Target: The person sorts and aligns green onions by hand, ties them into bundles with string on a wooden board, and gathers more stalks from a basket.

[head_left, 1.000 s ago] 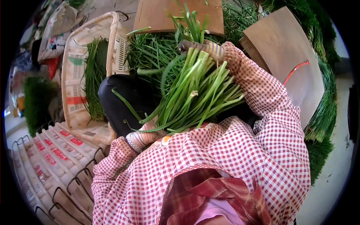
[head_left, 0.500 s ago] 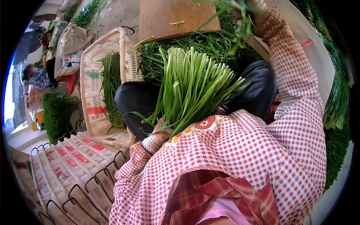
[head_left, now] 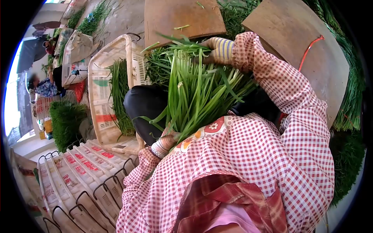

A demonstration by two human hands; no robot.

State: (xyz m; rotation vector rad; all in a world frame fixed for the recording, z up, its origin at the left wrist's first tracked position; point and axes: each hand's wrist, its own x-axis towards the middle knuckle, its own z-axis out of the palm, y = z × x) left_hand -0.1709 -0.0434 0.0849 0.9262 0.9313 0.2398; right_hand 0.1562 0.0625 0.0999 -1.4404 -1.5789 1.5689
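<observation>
A thick bundle of green garlic chives (head_left: 194,99) stands over my lap, its pale cut ends pointing away from me. My left hand (head_left: 167,141), in a striped glove, is closed round the leafy lower part, close to my apron. At the cut ends is my right hand (head_left: 218,50), also in a striped glove, its fingers closed on a few loose chives that lie across the top of the bundle. Its fingertips are partly hidden by the leaves. Beneath, a heap of loose chives (head_left: 154,66) shows between my knees and a brown board (head_left: 182,19).
To the left stands a pale plastic crate (head_left: 93,93) with chives inside. Nearer me is a white crate with black wire handles (head_left: 74,167). A second board (head_left: 295,35) with an orange-red tie (head_left: 309,50) lies right, beside stacked chives (head_left: 351,97). Another person (head_left: 46,85) sits far left.
My right hand has come down and left from the upper right, bringing loose chives to the bundle's cut ends. My left hand keeps its hold on the bundle.
</observation>
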